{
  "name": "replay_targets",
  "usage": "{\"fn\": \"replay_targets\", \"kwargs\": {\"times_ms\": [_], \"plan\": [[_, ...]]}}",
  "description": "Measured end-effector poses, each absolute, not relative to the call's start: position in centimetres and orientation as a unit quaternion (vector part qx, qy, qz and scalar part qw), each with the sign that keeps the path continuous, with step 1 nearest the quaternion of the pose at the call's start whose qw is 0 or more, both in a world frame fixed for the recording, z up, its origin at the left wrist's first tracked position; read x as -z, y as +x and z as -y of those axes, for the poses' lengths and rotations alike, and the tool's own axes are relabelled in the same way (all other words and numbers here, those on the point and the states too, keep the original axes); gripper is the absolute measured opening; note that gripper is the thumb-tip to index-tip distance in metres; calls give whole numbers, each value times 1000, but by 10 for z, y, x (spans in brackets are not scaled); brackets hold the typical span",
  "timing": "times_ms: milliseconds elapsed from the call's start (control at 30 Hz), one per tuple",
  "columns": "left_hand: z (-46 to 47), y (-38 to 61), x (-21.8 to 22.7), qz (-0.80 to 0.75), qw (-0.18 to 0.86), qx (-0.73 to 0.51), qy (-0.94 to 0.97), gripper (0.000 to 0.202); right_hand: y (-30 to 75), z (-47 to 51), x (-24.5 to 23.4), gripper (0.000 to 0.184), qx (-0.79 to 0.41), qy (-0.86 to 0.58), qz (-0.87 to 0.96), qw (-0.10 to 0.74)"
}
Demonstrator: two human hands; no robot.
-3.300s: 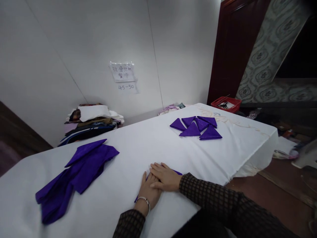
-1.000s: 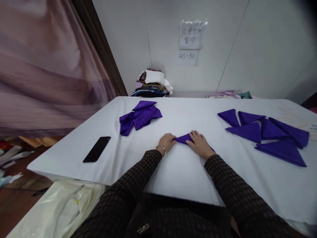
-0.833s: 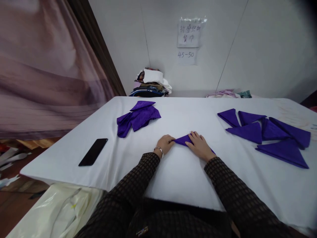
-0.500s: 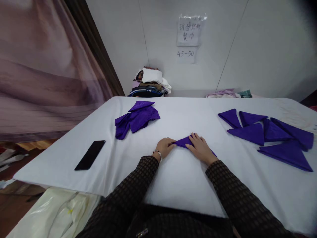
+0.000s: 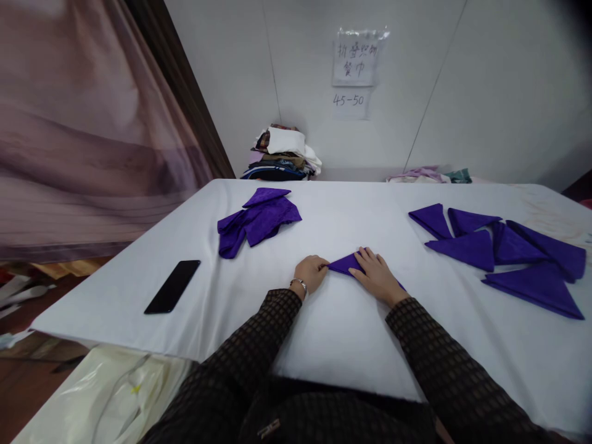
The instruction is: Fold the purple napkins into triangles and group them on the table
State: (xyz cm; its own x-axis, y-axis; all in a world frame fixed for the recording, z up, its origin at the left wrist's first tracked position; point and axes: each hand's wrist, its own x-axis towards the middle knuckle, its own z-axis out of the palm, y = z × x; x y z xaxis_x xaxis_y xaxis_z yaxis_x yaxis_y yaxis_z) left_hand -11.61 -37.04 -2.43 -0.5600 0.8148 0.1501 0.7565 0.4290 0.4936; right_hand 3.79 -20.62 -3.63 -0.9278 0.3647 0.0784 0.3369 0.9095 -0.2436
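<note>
A purple cloth napkin (image 5: 345, 264) folded to a triangle lies on the white-covered table (image 5: 324, 327) in front of me. My left hand (image 5: 311, 272) pinches its left corner with curled fingers. My right hand (image 5: 378, 277) lies flat on the napkin's right part, fingers stretched out, and hides most of it. Several folded purple triangles (image 5: 502, 250) lie in a group to the right. A loose heap of unfolded purple napkins (image 5: 256, 219) sits at the far left of the table.
A black phone (image 5: 172, 295) lies near the table's left edge. A stack of folded fabrics (image 5: 282, 154) stands behind the table by the wall, under a paper sign (image 5: 355, 58). A brownish curtain (image 5: 83, 123) hangs on the left. A pale plastic bag (image 5: 115, 394) is below the table edge.
Since 3.3 s ago the view has swung left, bringing the curtain and phone into sight. Over the last second both hands have stayed on the napkin with hardly any movement.
</note>
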Motion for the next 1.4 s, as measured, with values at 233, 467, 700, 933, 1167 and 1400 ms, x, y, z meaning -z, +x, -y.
{"fn": "replay_targets", "kwargs": {"times_ms": [233, 467, 700, 933, 1167, 1400], "plan": [[370, -113, 22, -848, 100, -316, 414, 24, 37, 208, 34, 70, -120, -185, 974, 58], [371, -115, 23, -847, 93, -291, 435, 13, 37, 209, 30, 72, -129, -188, 972, 49], [372, -117, 22, -840, 61, -250, 479, 14, 37, 211, 28, 71, -130, -188, 972, 49], [378, -117, 19, -838, 46, -211, 501, 20, 38, 210, 29, 71, -130, -190, 972, 48], [382, -115, 20, -830, 14, -173, 530, 25, 39, 208, 31, 72, -129, -185, 973, 48], [389, -115, 18, -831, 33, -216, 512, 26, 40, 207, 32, 70, -130, -177, 974, 54]]}}
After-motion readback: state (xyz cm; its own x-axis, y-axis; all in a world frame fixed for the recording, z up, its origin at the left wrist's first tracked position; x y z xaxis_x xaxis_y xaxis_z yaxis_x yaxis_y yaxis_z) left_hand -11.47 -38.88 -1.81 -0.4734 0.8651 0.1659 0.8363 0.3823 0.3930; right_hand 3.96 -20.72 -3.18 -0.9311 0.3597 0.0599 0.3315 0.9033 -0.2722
